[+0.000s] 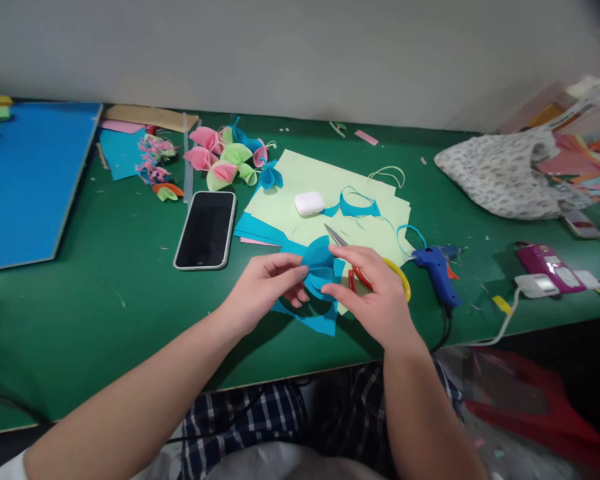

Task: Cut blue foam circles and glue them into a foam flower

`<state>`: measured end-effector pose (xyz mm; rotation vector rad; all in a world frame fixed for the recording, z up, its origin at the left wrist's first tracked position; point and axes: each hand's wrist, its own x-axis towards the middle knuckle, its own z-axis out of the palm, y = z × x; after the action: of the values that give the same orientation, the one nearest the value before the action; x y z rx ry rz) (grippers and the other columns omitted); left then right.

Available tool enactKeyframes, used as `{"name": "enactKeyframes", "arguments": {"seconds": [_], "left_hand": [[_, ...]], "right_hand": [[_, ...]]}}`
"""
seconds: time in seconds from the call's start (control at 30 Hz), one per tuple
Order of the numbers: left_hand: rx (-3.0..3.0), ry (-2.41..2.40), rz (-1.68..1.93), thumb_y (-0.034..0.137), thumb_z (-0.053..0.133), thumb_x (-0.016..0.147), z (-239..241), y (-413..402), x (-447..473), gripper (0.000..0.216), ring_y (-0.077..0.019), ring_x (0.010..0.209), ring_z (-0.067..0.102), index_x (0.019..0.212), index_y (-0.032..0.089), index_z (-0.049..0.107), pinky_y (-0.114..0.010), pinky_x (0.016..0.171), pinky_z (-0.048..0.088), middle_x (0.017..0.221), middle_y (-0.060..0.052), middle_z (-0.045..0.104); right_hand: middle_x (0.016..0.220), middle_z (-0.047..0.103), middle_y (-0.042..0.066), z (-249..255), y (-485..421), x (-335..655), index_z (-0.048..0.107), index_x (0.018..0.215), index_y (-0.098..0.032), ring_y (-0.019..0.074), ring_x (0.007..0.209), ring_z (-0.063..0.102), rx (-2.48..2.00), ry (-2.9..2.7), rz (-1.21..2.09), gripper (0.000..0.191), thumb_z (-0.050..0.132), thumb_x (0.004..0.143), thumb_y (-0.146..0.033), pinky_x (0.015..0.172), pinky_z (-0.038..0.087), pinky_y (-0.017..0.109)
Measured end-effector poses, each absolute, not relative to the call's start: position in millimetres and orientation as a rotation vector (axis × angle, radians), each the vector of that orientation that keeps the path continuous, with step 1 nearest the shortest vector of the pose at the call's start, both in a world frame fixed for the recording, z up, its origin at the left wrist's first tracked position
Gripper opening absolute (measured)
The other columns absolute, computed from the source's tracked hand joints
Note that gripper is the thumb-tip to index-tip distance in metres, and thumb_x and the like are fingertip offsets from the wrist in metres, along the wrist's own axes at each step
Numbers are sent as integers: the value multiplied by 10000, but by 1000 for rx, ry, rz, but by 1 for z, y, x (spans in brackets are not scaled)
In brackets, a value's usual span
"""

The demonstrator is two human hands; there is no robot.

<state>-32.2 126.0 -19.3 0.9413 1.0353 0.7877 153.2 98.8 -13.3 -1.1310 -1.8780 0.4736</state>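
Head view: we look down over our own two forearms at a green table (105, 293), seated at its near edge.
Left hand (263, 287): we pinch the left side of a folded blue paper piece (319, 267) between thumb and fingers, just above the near edge of the table.
Right hand (375, 293): fingertips grip the right side of the same blue piece; the scissors (353, 263), red and yellow handled, sit under this hand with the blades pointing away, and we cannot tell whether the hand holds them.
Work in hand: the blue piece is already cut round and partly folded, and we judge the shaping unfinished.
Beneath it: blue offcuts and pale green sheets (330, 193), with curled blue trimmings lying on them.
Right of the hands: a blue glue gun (437, 267) lies untouched, so we judge no gluing of this piece is done yet.
Middle: a black phone (206, 229) and a white earbud case (309, 203).
Far edge: finished paper flowers (225, 160) in pink, green and blue, several already made.
Far left corner: a large blue board (25, 180).
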Motion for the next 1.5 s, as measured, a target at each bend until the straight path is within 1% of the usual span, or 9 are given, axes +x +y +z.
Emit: {"name": "enactKeyframes", "arguments": {"seconds": [0.2,0.3,0.47,0.7,0.9,1.03,1.17,1.37,1.5], "left_hand": [[878,1003,707,328,728,717,-18,127,-31,205,-97,490,608,714,151,625,-181,479,496,526,30,622],[834,993,697,327,734,701,-18,127,-32,211,-92,465,586,704,143,631,-183,477,492,511,15,624],[896,1026,690,346,728,696,-18,128,-33,223,-102,474,594,704,138,648,-200,497,502,519,-2,633],[949,1043,703,354,691,705,-17,126,-30,213,-116,489,599,685,148,642,-211,492,510,486,20,589],[1061,1071,710,367,671,715,-16,125,-31,220,-110,479,593,691,149,658,-213,510,508,515,15,608],[1137,1089,717,360,650,732,-17,125,-31,208,-105,464,579,696,155,661,-210,507,500,508,26,596],[1185,1089,716,339,633,751,-17,124,-30,201,-99,473,575,663,158,647,-199,513,495,507,30,583],[1194,1085,718,332,617,767,-17,124,-30,188,-93,491,581,742,159,684,-192,528,496,534,23,611],[1186,1086,712,327,620,760,-17,124,-30,188,-98,497,582,713,157,684,-201,531,502,543,19,608]], "right_hand": [[1000,690,42,-20,101,151,580,1179,-285,210,915,637,-1096,-1878,335,382,692,816,-329,787,532,370],[1021,671,45,-20,102,153,551,1225,-300,220,969,616,-1072,-1939,317,438,700,814,-280,824,518,384],[1149,610,51,-16,100,154,464,1319,-337,229,1090,563,-1149,-2051,387,502,599,867,-166,913,488,422],[1053,606,39,-18,99,153,442,1337,-334,223,1020,540,-1169,-2063,408,537,624,856,-179,901,480,410],[982,616,52,-16,99,152,518,1266,-279,229,983,530,-1177,-2098,389,408,568,882,-152,865,480,415],[958,635,62,-15,100,150,600,1100,-245,234,976,540,-1166,-2093,360,254,577,870,-141,878,476,424],[921,655,50,-15,100,149,598,971,-235,224,931,569,-1155,-2091,371,134,579,868,-152,873,474,414],[1045,668,43,-16,99,147,535,1147,-251,206,963,595,-1139,-2110,355,343,538,854,-72,890,457,390],[1018,665,39,-17,99,144,510,1194,-282,207,946,605,-1142,-2117,332,387,503,872,-69,848,464,382]]}}
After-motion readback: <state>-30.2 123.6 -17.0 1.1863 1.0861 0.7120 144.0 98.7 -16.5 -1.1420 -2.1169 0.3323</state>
